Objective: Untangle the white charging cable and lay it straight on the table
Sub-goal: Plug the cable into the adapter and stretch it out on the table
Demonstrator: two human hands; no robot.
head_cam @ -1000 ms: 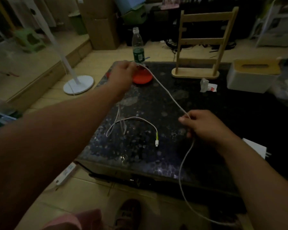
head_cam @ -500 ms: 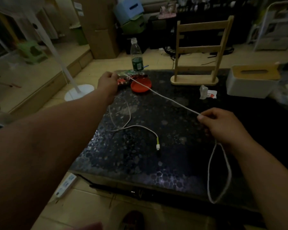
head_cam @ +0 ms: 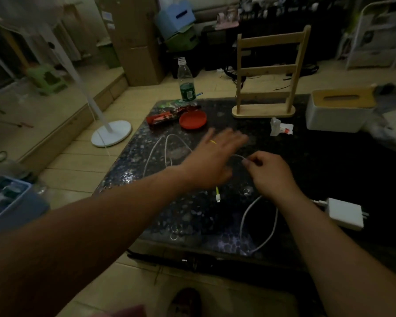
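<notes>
Dim room, dark speckled table (head_cam: 192, 216), right fingers (head_cam: 249, 161) pinching white cable (head_cam: 258, 223), left fingers (head_cam: 229, 137) spread

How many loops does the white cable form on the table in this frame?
2 visible. One narrow loop lies far left, near the red lid; one loop sits at the near edge below the right hand. The left hand may hide more.

right hand (head_cam: 269, 173) pinching white cable (head_cam: 258, 221), left hand (head_cam: 212, 160) spread flat above table (head_cam: 329, 170)
</notes>
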